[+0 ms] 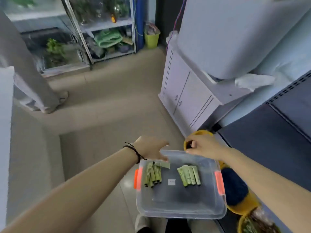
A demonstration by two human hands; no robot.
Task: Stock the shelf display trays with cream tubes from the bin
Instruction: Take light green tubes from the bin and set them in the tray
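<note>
Reaching over the clear bin [180, 215], the left hand [149, 148] spreads loosely, fingertips at its far rim. The right hand [203, 147] curls beside a yellow tray [202, 132]; whether it holds anything I cannot tell. Green cream tubes [189, 175] lie bundled in the bin, and picking one up probably comes next. The tube print and the white label [171, 181] are unreadable.

A grey metal shelving rack [109, 25] at the far wall is being filled with green plants [120, 8] and a folded light-green item [107, 38]. Just right of it, a lime-green plastic waste bin [151, 40] is being kept on the beige tiled floor [109, 101]. A white two-door cabinet [183, 95] is being topped by a large white box [235, 39]. At the left, the floor is being stood on by a grey-trousered leg [32, 76].
</note>
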